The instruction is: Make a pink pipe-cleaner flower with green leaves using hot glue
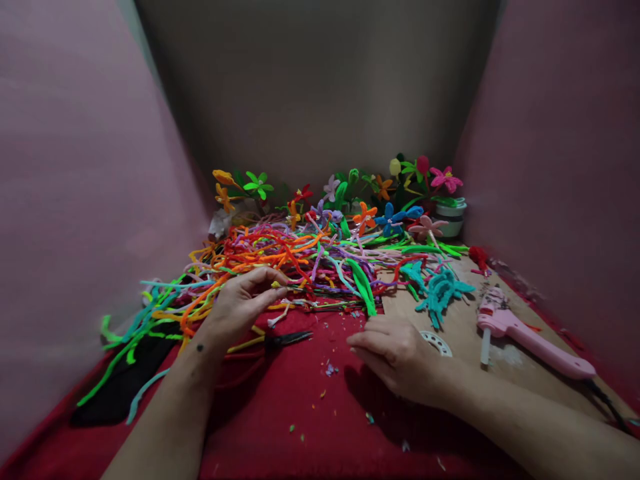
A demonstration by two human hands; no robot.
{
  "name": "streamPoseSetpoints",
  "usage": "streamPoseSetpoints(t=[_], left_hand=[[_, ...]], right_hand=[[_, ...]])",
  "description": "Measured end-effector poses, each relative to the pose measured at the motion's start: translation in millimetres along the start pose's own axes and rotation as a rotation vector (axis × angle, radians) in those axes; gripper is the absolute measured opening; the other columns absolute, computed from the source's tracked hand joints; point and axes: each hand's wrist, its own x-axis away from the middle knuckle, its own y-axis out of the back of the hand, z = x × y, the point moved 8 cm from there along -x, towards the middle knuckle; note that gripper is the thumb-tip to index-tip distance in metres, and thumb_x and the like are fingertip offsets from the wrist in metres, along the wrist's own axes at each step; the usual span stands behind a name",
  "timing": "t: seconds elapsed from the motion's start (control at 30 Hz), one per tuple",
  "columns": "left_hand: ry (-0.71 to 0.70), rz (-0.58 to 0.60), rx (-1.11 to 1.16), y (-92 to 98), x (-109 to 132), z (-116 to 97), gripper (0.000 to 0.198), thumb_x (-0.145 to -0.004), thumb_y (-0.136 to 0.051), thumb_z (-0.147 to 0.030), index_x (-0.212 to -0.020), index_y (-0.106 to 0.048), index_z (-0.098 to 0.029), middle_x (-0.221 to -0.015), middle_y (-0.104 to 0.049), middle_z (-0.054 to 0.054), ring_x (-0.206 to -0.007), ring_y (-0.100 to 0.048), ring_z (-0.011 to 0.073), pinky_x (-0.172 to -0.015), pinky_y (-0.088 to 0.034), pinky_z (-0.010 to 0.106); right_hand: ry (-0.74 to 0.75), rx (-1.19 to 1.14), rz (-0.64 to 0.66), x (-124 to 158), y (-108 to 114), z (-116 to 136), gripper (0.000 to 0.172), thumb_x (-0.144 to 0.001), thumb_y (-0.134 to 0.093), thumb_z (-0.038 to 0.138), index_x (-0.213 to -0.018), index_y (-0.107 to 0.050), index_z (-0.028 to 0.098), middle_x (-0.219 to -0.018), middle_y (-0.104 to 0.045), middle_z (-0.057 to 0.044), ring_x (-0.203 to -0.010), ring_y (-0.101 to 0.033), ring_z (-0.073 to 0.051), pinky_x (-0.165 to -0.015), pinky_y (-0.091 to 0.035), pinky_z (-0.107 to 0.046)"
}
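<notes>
My left hand (247,300) is at the near edge of a heap of coloured pipe cleaners (280,250), its thumb and fingertips pinched on a thin stem with a small yellow tip (275,285). To the right, my right hand (387,347) hangs over the red cloth (300,413) with its fingers pressed together. A bright green fuzzy leaf (362,283) rises just beyond those fingers; whatever they hold is hidden. Scissors (287,339) with dark blades lie between the hands, nearer my left wrist.
A pink glue gun (535,340) rests on a brown board (505,313) at right. Teal fuzzy pieces (440,290) and a white ring (436,343) lie nearby. Fuzzy flowers and a pale pot (451,219) stand behind. A black item (130,380) is at left. Pink walls flank both sides.
</notes>
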Motion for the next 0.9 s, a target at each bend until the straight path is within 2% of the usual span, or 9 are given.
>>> streamPoseSetpoints(t=[0.13, 0.2, 0.3, 0.37, 0.5, 0.57, 0.67, 0.77, 0.9], left_hand=[[0.052, -0.064, 0.22, 5.4, 3.7, -0.9, 0.019, -0.069, -0.065, -0.032, -0.079, -0.061, -0.016, -0.079, -0.065, 0.003, -0.076, -0.06, 0.017, -0.069, -0.045, 0.026], [0.071, -0.072, 0.272, 3.4, 4.8, -2.5, 0.019, -0.067, -0.066, -0.031, -0.077, -0.061, -0.016, -0.078, -0.065, 0.003, -0.075, -0.06, 0.0167, -0.069, -0.046, 0.026], [0.081, -0.043, 0.369, -5.0, 6.3, -7.2, 0.018, -0.067, -0.067, -0.029, -0.077, -0.061, -0.015, -0.076, -0.064, 0.002, -0.07, -0.059, 0.0146, -0.065, -0.045, 0.025], [0.078, -0.014, 0.424, -11.2, 7.7, -11.9, 0.016, -0.068, -0.067, -0.027, -0.077, -0.061, -0.016, -0.07, -0.061, 0.0, -0.062, -0.056, 0.0112, -0.058, -0.044, 0.022], [0.062, 0.023, 0.538, -20.1, 9.7, -24.5, 0.011, -0.068, -0.066, -0.021, -0.076, -0.06, -0.015, -0.063, -0.056, -0.003, -0.052, -0.047, 0.0059, -0.05, -0.038, 0.018], [0.046, 0.02, 0.683, -22.7, 9.1, -30.9, 0.018, -0.066, -0.068, -0.018, -0.082, -0.06, -0.017, -0.069, -0.058, -0.002, -0.057, -0.05, 0.007, -0.052, -0.04, 0.019], [0.109, 0.083, 0.848, -36.4, 7.2, -34.7, 0.03, -0.064, -0.069, -0.016, -0.092, -0.06, -0.018, -0.073, -0.058, -0.002, -0.057, -0.051, 0.0074, -0.053, -0.041, 0.02], [0.197, 0.167, 0.853, -56.1, 6.4, -36.7, 0.02, -0.067, -0.067, -0.018, -0.086, -0.064, -0.013, -0.064, -0.055, -0.002, -0.05, -0.047, 0.0048, -0.05, -0.039, 0.019], [0.193, 0.112, 0.879, -66.6, 2.5, -41.3, 0.014, -0.067, -0.068, -0.021, -0.076, -0.066, -0.011, -0.054, -0.052, -0.003, -0.046, -0.045, 0.0049, -0.047, -0.036, 0.018]], right_hand=[[-0.083, 0.03, -0.083, -7.0, 14.4, -4.7, 0.017, -0.084, -0.046, 0.016, -0.086, -0.064, 0.014, -0.069, -0.06, -0.006, -0.064, -0.054, -0.015, -0.058, -0.043, -0.026], [-0.147, 0.045, -0.106, -12.5, 19.5, -7.5, 0.018, -0.084, -0.048, 0.016, -0.093, -0.063, 0.015, -0.078, -0.061, -0.007, -0.07, -0.056, -0.015, -0.062, -0.045, -0.027], [-0.218, 0.133, -0.123, -20.2, 20.7, -11.1, 0.031, -0.081, -0.052, 0.022, -0.111, -0.055, 0.016, -0.099, -0.06, -0.012, -0.084, -0.058, -0.02, -0.069, -0.048, -0.032], [-0.241, 0.205, -0.114, -23.7, 16.7, -13.1, 0.038, -0.078, -0.055, 0.023, -0.115, -0.053, 0.014, -0.103, -0.06, -0.014, -0.084, -0.059, -0.022, -0.067, -0.048, -0.033], [-0.254, 0.156, -0.111, -26.7, 10.9, -12.7, 0.017, -0.081, -0.05, 0.018, -0.09, -0.064, 0.014, -0.078, -0.067, -0.008, -0.069, -0.061, -0.017, -0.061, -0.045, -0.028], [-0.259, 0.069, -0.139, -28.1, 14.7, -8.5, 0.016, -0.082, -0.049, 0.016, -0.08, -0.065, 0.014, -0.07, -0.066, -0.006, -0.064, -0.06, -0.015, -0.06, -0.044, -0.026], [-0.314, -0.111, -0.176, -30.0, 22.4, -4.1, 0.015, -0.081, -0.051, 0.016, -0.077, -0.065, 0.015, -0.065, -0.064, -0.003, -0.058, -0.057, -0.012, -0.056, -0.043, -0.023], [-0.411, -0.288, -0.169, -29.9, 22.8, -6.4, 0.015, -0.08, -0.051, 0.018, -0.078, -0.066, 0.016, -0.061, -0.062, 0.0, -0.054, -0.053, -0.011, -0.052, -0.041, -0.021], [-0.512, -0.453, -0.158, -25.2, 17.0, -14.9, 0.015, -0.081, -0.05, 0.02, -0.076, -0.064, 0.016, -0.059, -0.055, 0.002, -0.053, -0.048, -0.01, -0.05, -0.037, -0.021]])
